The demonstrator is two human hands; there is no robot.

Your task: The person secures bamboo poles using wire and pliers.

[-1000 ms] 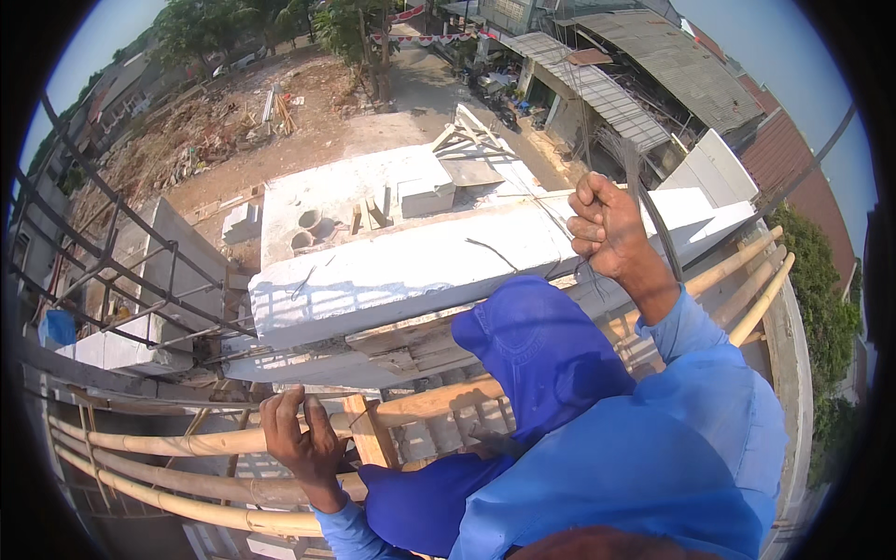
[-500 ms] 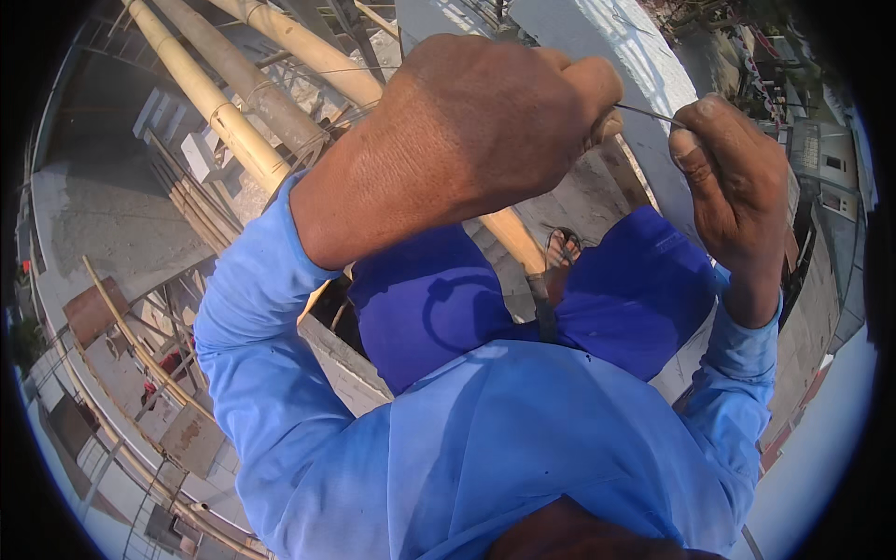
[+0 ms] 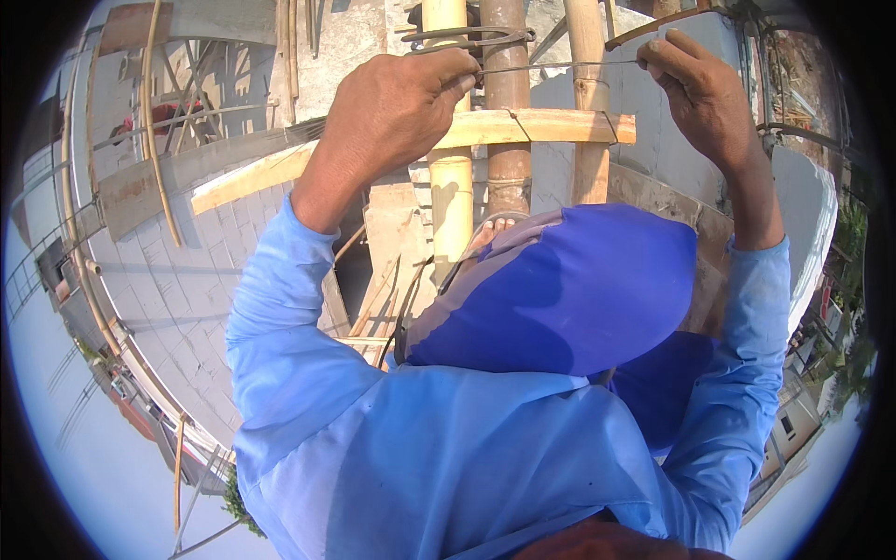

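A thin dark wire (image 3: 560,65) stretches nearly straight between my two hands. My left hand (image 3: 397,103) is closed, with one end of the wire pinched at its thumb and forefinger. At the other end, my right hand (image 3: 695,89) grips the wire between thumb and fingers. Just beyond my left hand is a pair of dark pincers (image 3: 485,39), their handles toward the left; I cannot tell whether they rest on the poles or are held. Below the wire a wooden batten (image 3: 551,126) crosses upright poles, with wire ties around it.
A yellow bamboo pole (image 3: 451,196), a brown pole (image 3: 509,84) and a paler pole (image 3: 591,93) stand ahead. My sandalled foot (image 3: 490,231) is beside them. A grey block wall (image 3: 177,271) lies left, a pale wall panel (image 3: 798,224) right.
My view and body have turned, bringing the poles and batten in front of me. My hands have moved farther apart, with a longer span of wire showing between them. The pincers are now visible.
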